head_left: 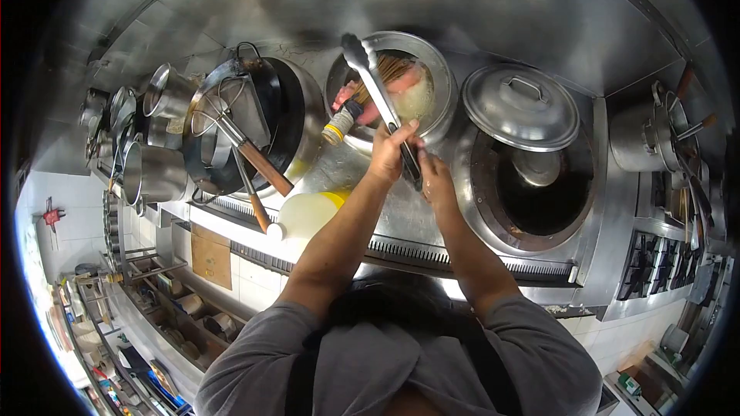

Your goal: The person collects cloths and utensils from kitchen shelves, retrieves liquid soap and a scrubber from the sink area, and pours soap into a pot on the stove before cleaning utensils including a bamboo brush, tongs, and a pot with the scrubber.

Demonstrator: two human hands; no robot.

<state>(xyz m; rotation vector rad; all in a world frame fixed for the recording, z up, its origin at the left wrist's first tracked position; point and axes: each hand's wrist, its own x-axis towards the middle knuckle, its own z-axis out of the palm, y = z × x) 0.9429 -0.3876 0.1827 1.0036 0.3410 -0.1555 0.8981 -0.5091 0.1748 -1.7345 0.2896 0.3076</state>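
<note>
Both my hands are on a long pair of metal tongs [376,94] with dark handles, which slants up across the pot. My left hand [391,154] is wrapped round the handle, thumb along it. Lower down, my right hand [436,178] closes on the handle's end, its fingertips partly hidden. Under the tongs, the wide metal pot [446,92] holds pale, frothy liquid with pink pieces [408,82] that look like meat. A bundle of thin brown sticks [391,69] lies in it; a black-and-yellow banded cylinder [339,125] rests at the near rim.
Left of the pot, a wok [202,166] holds wire strainers [231,127] with wooden handles. A yellowish plastic jug [304,219] stands near the front edge. To the right, a metal lid [524,108] leans over a dark wok [543,200]. Metal pots [158,169] crowd the far left.
</note>
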